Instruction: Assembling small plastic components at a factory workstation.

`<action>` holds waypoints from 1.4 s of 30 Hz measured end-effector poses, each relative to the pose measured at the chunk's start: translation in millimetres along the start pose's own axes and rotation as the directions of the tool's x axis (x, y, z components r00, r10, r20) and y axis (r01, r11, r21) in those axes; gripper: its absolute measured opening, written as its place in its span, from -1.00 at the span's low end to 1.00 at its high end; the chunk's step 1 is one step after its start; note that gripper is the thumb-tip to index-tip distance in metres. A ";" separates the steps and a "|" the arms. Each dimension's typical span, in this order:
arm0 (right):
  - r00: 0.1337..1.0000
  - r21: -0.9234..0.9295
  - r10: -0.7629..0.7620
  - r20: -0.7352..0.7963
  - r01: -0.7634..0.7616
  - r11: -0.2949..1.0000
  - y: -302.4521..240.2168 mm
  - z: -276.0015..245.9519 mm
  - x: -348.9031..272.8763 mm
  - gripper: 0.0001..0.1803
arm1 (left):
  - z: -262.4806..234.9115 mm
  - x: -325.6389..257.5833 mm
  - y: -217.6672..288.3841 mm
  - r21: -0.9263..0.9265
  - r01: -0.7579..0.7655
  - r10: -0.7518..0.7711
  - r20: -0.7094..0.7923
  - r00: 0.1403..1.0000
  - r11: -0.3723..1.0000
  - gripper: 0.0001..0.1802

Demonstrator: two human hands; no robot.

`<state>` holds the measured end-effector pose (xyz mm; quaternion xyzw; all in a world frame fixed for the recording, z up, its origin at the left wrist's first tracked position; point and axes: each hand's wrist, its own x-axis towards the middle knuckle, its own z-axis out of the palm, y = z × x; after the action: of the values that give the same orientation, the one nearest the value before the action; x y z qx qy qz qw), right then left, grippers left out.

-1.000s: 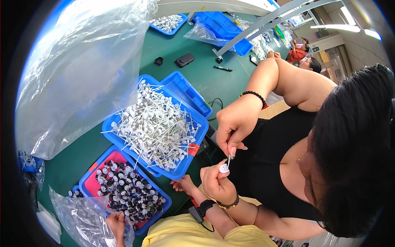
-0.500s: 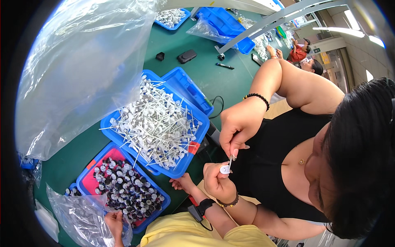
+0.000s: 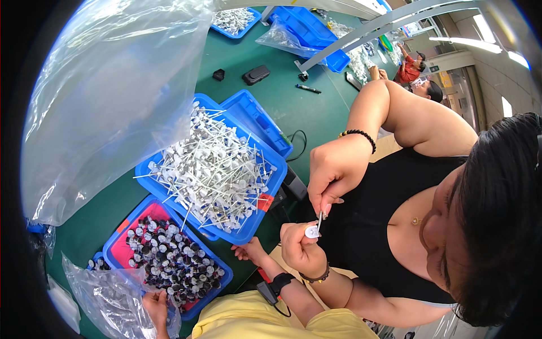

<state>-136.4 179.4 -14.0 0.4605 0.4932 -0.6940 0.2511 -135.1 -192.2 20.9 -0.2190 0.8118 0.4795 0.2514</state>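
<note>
My left hand (image 3: pixel 155 308) is at the bottom left, fingers closed on the edge of a crumpled clear plastic bag (image 3: pixel 107 294). Beside it sits a blue tray (image 3: pixel 221 281) with a pink lining, filled with small round parts (image 3: pixel 175 254) in black, white and clear. My right hand (image 3: pixel 248 250), below a black wrist strap (image 3: pixel 281 281), is at the near corner of a second blue tray (image 3: pixel 280 179). Its fingers are loosely bent and apart, with nothing visible in them. That tray is heaped with white parts on thin stems (image 3: pixel 217 169) and overlaps the lined one.
At right, a co-worker in a black top (image 3: pixel 367 226) holds a small white round part (image 3: pixel 311 231) and tweezers (image 3: pixel 320 220). A large clear plastic sheet (image 3: pixel 113 101) hangs at upper left. The green table (image 3: pixel 237 62) bears a black case (image 3: pixel 256 74) and a pen (image 3: pixel 309 88).
The co-worker's hands and the white part have shifted slightly right, and their head sits a little lower. My hands stay in nearly the same places.
</note>
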 end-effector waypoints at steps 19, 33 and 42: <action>1.000 -0.008 0.030 0.006 -0.030 1.000 -8.5 4.7 -6.7 -0.77 | -1.8 -1.3 8.1 -0.004 -0.010 0.010 0.002 1.000 1.000 -0.92; 1.000 -0.028 0.015 0.004 -0.015 1.000 -7.2 4.6 -5.9 -0.79 | 0.0 -2.7 14.4 0.029 -0.028 0.028 -0.023 0.999 0.999 -0.89; 1.000 -0.033 0.020 0.008 -0.020 0.999 -7.6 4.9 -6.2 -0.79 | -1.6 -1.0 9.2 0.028 -0.029 0.029 -0.005 1.000 0.999 -0.90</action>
<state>-141.7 177.2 -4.7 0.4584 0.4988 -0.6852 0.2675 -140.1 -189.4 28.4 -0.2052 0.8220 0.4712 0.2454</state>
